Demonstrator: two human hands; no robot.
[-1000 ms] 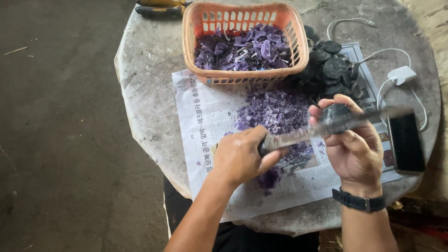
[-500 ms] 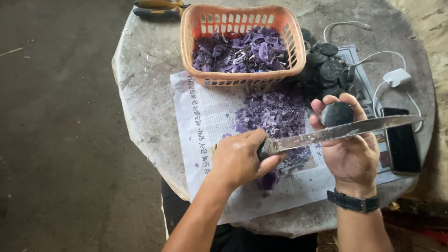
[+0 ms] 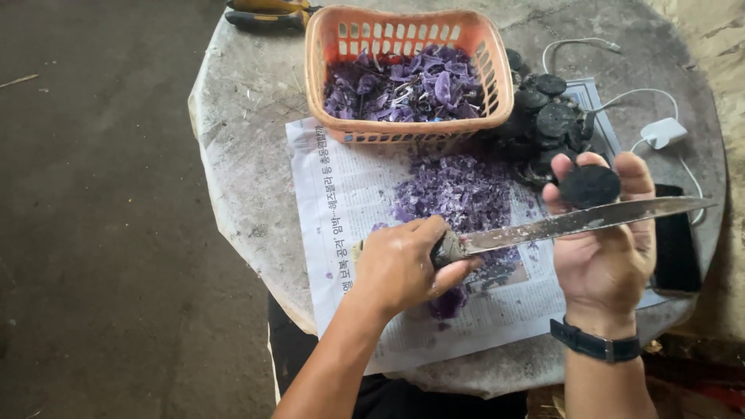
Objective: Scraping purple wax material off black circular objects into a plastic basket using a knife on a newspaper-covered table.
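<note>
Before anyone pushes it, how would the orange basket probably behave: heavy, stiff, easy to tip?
The orange basket is probably light: thin slotted plastic holding loose purple flakes. It likely slides rather than tips, being wide, low and flat on the newspaper. Its walls may flex a little.

The knife (image 3: 578,221) handle is hidden inside the left hand (image 3: 403,268); the blade crosses the right hand (image 3: 605,248). Yellow-handled pliers (image 3: 268,12) are cut off at the top edge; newsprint under purple peelings (image 3: 458,194) is hidden
</note>
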